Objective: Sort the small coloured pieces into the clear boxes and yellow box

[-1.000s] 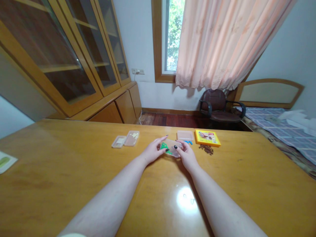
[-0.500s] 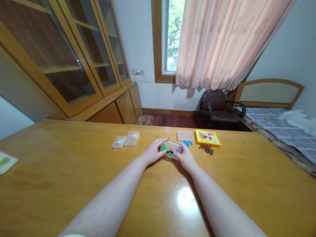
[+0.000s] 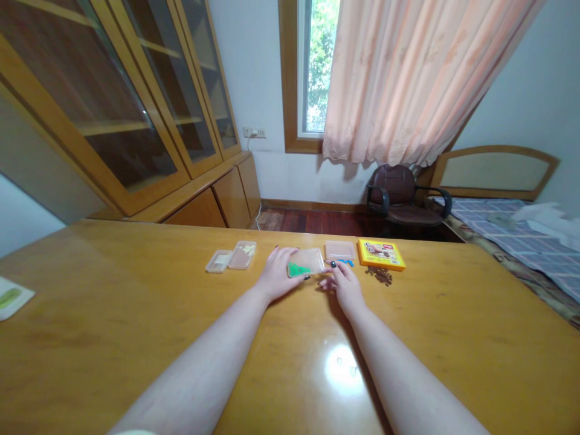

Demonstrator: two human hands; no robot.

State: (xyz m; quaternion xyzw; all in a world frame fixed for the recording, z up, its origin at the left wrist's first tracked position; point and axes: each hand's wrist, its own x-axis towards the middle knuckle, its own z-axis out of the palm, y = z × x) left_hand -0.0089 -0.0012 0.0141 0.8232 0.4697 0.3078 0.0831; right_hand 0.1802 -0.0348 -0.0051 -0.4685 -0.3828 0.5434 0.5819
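Note:
A small clear plastic box with green pieces inside lies on the wooden table. My left hand grips its left end, thumb on its front edge. My right hand rests just right of the box with fingers loosely spread, holding nothing. A few blue pieces lie beyond my right fingertips.
Two small clear boxes sit to the left, another clear box and a yellow box to the right, with a pile of brown bits. A paper lies at the table's left edge. Cabinet, chair and bed stand beyond.
The clear box, held up tilted in both hands, has been lowered flat onto the table. My right hand has let go and moved slightly right.

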